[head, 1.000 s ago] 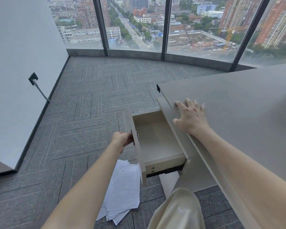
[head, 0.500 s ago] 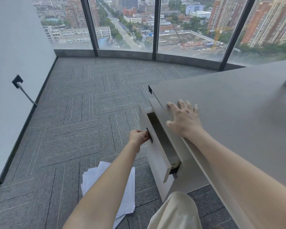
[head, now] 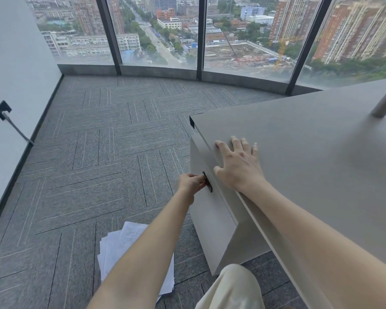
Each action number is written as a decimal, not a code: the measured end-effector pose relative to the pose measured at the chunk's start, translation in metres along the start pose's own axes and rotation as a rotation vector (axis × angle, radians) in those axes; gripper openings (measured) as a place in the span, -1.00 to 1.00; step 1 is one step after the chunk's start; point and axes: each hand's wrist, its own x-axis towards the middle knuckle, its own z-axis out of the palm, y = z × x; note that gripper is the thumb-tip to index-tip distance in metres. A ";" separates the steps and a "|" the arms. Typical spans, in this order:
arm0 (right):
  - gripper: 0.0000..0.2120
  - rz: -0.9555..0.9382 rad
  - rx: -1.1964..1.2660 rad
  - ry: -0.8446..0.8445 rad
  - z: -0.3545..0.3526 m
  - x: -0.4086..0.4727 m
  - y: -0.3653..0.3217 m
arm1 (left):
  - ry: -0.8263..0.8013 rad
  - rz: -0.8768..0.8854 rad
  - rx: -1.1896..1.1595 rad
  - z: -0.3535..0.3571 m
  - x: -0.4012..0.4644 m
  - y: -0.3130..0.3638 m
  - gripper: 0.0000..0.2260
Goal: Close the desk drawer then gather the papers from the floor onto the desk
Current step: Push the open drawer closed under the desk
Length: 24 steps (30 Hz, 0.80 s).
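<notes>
Grey laminate covers the counter [head: 310, 152], where the right hand [head: 237, 167] lies flat near the edge, fingers [head: 235, 142] spread and holding nothing. Below it the drawer [head: 212, 210] sits flush with the cabinet front. The left hand [head: 191, 182] has its fingers pinched closed on the dark handle [head: 207, 184]. White papers [head: 120, 248] lie in a loose pile on the carpeted floor [head: 98, 163], partly hidden under the left forearm.

Grey carpet-tile floor [head: 98, 175], loose stack of papers [head: 120, 248] on it, desk [head: 321, 175] alongside
</notes>
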 end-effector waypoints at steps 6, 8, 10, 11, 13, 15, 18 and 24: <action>-0.31 -0.002 -0.011 0.000 0.001 0.000 -0.001 | 0.014 -0.011 0.038 0.002 0.001 0.004 -0.90; -0.31 -0.002 -0.010 0.003 0.000 0.000 -0.001 | 0.007 -0.044 0.031 0.000 0.002 0.005 -0.95; -0.31 -0.002 -0.004 0.001 -0.001 -0.001 -0.001 | 0.012 -0.092 0.039 -0.001 0.003 0.006 -0.92; -0.31 0.000 -0.001 0.001 -0.001 -0.001 -0.001 | 0.015 -0.114 0.047 -0.001 0.003 0.007 -0.92; -0.30 0.002 -0.001 -0.001 -0.002 -0.001 -0.001 | 0.006 -0.151 0.065 -0.001 0.005 0.010 -0.97; -0.30 0.001 0.001 -0.001 -0.001 -0.001 0.000 | -0.008 -0.179 0.097 -0.001 0.008 0.011 -0.95; -0.30 0.001 0.004 0.003 -0.001 -0.001 0.000 | -0.025 -0.224 0.162 -0.001 0.012 0.011 -0.95; -0.30 0.004 0.005 0.011 0.000 0.000 0.000 | -0.048 -0.365 0.320 0.006 0.011 0.016 -0.81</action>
